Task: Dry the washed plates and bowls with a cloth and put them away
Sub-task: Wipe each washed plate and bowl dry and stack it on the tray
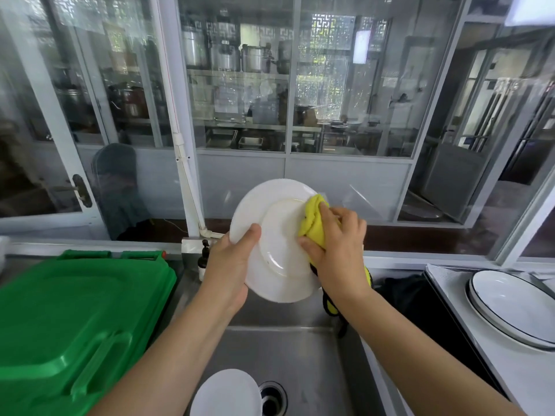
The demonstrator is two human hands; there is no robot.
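Wiping a round white ceramic plate (277, 238) above the steel sink (300, 349).
Your left hand (231, 265) grips its left rim; your right hand (339, 250), fingers clenched, presses the bunched yellow cloth (313, 219) onto its underside.

I see plain white plate (277, 235), no pattern. Cloth (315, 220) bright yellow with black trim. Bin lid (75, 319) solid green. Sink (300, 349) bare grey steel, second plate (226, 393) in it white. Stacked dishes (510, 307) white, thin dark rim line.
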